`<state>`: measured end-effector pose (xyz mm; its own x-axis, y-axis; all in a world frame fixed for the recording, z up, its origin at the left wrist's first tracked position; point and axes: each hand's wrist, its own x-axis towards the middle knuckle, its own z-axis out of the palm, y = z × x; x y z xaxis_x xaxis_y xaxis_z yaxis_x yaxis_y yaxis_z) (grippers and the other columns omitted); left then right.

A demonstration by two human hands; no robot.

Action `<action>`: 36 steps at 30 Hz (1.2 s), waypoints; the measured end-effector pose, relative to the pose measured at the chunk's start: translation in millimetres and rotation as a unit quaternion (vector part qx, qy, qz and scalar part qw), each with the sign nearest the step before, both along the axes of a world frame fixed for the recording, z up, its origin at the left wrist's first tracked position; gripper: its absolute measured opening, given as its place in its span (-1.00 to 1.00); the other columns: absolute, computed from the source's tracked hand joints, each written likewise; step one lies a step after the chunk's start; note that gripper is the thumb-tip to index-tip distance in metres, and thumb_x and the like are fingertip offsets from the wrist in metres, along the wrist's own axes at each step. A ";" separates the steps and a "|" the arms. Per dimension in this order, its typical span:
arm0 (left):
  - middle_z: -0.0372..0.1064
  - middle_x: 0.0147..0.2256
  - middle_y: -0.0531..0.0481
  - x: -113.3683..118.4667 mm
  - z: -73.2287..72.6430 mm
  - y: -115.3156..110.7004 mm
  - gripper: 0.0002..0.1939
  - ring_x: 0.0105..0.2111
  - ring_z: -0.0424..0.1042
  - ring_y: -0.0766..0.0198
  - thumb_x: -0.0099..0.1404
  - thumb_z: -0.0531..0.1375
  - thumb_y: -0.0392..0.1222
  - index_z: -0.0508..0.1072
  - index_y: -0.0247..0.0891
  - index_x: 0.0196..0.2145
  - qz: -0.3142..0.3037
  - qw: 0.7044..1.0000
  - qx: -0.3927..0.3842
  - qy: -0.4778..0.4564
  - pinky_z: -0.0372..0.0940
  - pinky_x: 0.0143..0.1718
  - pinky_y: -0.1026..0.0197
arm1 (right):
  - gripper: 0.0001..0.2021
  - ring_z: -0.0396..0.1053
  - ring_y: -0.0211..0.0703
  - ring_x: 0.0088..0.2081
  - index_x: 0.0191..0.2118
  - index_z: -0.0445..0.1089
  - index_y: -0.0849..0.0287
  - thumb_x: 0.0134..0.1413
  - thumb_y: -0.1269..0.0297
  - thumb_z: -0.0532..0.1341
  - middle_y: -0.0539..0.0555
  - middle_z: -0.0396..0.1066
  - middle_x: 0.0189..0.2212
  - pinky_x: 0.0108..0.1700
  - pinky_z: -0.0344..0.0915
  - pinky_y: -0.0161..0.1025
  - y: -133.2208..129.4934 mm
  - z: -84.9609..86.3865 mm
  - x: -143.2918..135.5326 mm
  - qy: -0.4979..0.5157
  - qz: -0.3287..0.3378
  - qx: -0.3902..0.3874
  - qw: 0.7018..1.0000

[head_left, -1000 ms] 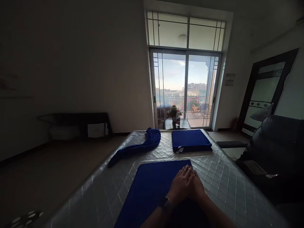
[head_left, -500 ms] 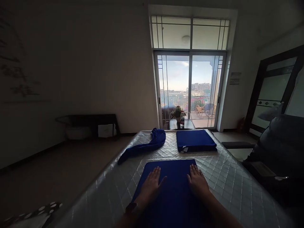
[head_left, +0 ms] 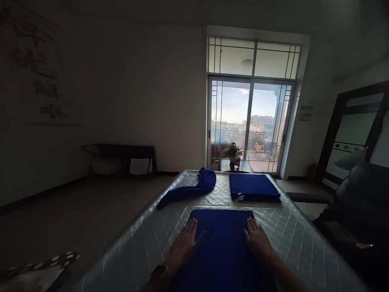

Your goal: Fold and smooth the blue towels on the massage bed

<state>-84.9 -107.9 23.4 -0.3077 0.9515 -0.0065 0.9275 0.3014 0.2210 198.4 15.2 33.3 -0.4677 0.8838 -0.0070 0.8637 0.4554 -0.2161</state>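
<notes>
A flat, folded blue cloth [head_left: 223, 243] lies in front of me on a silvery quilted surface [head_left: 304, 235]. My left hand [head_left: 186, 239] rests along its left edge, palm down, fingers stretched and thumb pointing inward. On the right edge lies my right hand [head_left: 257, 239], also flat with its fingers extended. Neither hand grips anything. Behind, to the right, sits a neat blue folded stack [head_left: 254, 186] with a small white tag at its front corner. Left of that stack a crumpled length of blue cloth [head_left: 194, 188] curves across the surface.
A small dark table [head_left: 225, 165] with a potted plant [head_left: 232, 150] and a bottle [head_left: 237, 157] stands beyond the far edge, before a sliding glass door. A dark armchair [head_left: 364, 198] is close on the right. A low dark bench [head_left: 127, 156] stands along the left wall.
My left hand has slid outward to the cloth's left edge; my right hand has shifted slightly towards the right edge. The whole view has tilted up and turned a little left.
</notes>
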 end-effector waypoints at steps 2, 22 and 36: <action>-0.24 0.52 -0.28 0.2 -1.1 0.4 -0.11 0.54 -0.17 0.03 0.52 -0.31 0.24 -0.05 -0.56 0.49 0.004 1.000 0.008 0.001 -0.13 0.54 -0.08 | -0.28 -0.26 0.00 0.56 0.51 -0.09 0.45 0.41 0.09 -0.24 0.24 -0.16 0.55 0.57 -0.22 0.03 -11.5 4.9 7.0 0.001 0.011 0.002 1.000; 0.24 0.42 -0.15 153.4 26.8 1.5 -0.32 0.43 0.21 -0.01 0.52 -0.04 0.25 0.30 -0.14 0.41 -0.291 0.949 0.096 -0.073 0.16 0.49 -0.13 | -0.39 -0.12 0.04 0.53 0.49 0.06 0.19 0.44 0.11 -0.06 0.15 -0.07 0.51 0.54 -0.06 0.16 -58.6 -26.5 40.5 0.065 0.055 0.005 0.996; -0.20 0.52 -0.11 172.9 18.8 15.8 -0.19 0.54 -0.19 0.08 0.54 -0.19 0.29 -0.09 -0.28 0.51 -0.289 0.945 0.014 -0.150 -0.12 0.58 -0.12 | -0.40 -0.15 0.04 0.54 0.51 0.00 0.15 0.45 0.13 -0.07 0.09 -0.11 0.52 0.55 -0.09 0.13 -59.0 -24.3 40.1 0.063 0.058 -0.014 0.996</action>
